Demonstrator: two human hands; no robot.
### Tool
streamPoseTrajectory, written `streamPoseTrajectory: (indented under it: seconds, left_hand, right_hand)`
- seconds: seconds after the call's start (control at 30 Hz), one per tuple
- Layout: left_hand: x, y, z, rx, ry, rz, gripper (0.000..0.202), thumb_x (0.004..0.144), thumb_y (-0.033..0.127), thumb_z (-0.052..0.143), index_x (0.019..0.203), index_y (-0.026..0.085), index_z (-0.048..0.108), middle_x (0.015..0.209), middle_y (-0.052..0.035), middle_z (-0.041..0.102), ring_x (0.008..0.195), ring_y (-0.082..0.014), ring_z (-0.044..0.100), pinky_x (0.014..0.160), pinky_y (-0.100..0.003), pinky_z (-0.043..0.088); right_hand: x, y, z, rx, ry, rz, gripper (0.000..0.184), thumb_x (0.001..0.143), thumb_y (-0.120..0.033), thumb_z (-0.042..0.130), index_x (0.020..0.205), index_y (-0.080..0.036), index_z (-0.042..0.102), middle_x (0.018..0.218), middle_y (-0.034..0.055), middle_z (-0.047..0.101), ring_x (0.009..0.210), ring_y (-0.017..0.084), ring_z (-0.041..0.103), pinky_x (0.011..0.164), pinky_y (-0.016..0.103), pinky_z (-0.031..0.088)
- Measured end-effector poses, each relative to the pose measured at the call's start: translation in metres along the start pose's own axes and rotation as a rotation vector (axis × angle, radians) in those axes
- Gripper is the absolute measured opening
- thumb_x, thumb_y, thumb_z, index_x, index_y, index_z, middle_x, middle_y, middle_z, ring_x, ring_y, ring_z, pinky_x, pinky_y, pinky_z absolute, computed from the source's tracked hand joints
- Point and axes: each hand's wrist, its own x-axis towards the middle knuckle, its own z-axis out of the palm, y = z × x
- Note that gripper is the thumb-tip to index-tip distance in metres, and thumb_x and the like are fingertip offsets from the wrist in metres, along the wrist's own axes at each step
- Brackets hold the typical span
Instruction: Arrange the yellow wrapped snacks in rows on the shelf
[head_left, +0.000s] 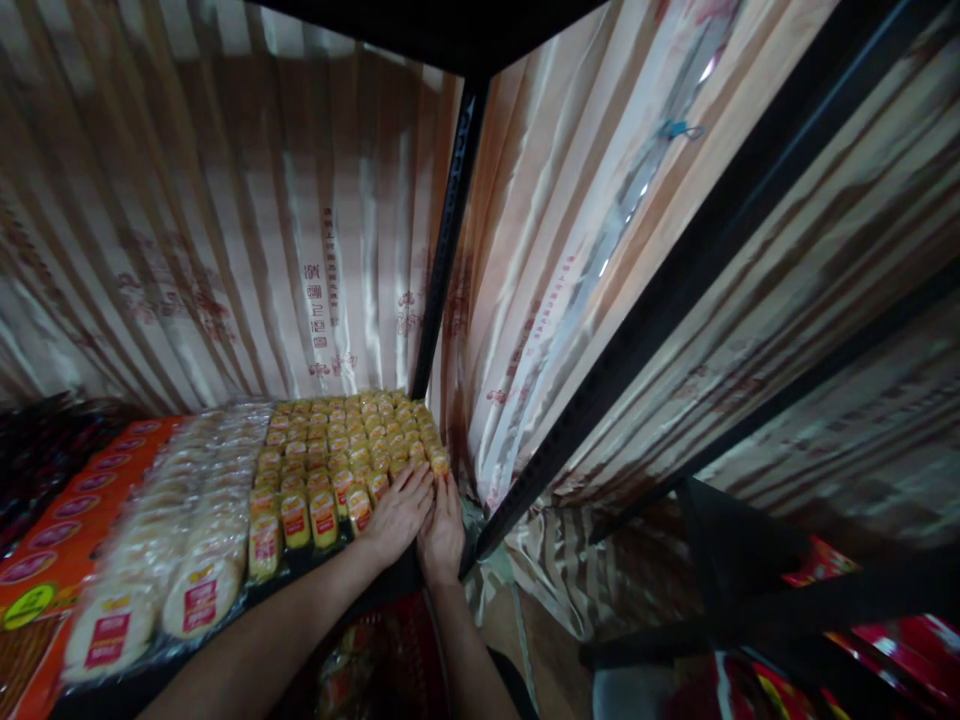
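Rows of small yellow wrapped cakes point(324, 515) with red-and-orange labels stand packed together on a dark shelf. My left hand point(401, 512) rests on the front right part of these rows, its fingers stretched over the packs. Beside it, my right hand point(441, 535) touches the right-hand end of the rows, fingers extended forward along the packs. The two hands meet at the thumbs. Neither is seen gripping a pack, though the packs under the fingers are partly hidden.
Round white cakes in clear wrap point(201, 598) stand left of the yellow rows, beside an orange package point(75, 500). A black shelf post point(450, 240) rises behind, with a slanting black bar point(637, 330) to the right. Printed curtains point(330, 200) hang around. Red packages point(911, 650) lie lower right.
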Motion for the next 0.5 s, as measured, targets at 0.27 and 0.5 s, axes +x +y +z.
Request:
streamPoseTrajectory:
  seconds: [0.27,0.5]
  left_hand:
    - [-0.02,0.013,-0.023,-0.15,0.044,-0.036,0.028,0.088,0.016,0.036,0.109,0.013,0.055,0.131,-0.0107,0.048,0.131,-0.0183,0.029,0.108,-0.044,0.028]
    - [-0.091,0.038,-0.049,-0.405,0.072,-0.008,0.033,0.085,0.012,0.035,0.109,0.015,0.057,0.11,-0.0096,0.061,0.116,-0.019,0.046,0.095,-0.035,0.043]
  right_hand:
    - [-0.001,-0.007,-0.011,-0.048,-0.023,-0.01,0.048,0.082,-0.015,0.031,0.128,-0.01,0.043,0.136,0.0158,0.04,0.128,0.022,0.032,0.101,0.043,0.034]
    - [-0.043,-0.026,-0.041,0.096,-0.014,0.001,0.04,0.085,-0.019,0.029,0.118,-0.01,0.048,0.117,0.015,0.054,0.113,0.02,0.047,0.094,0.04,0.039]
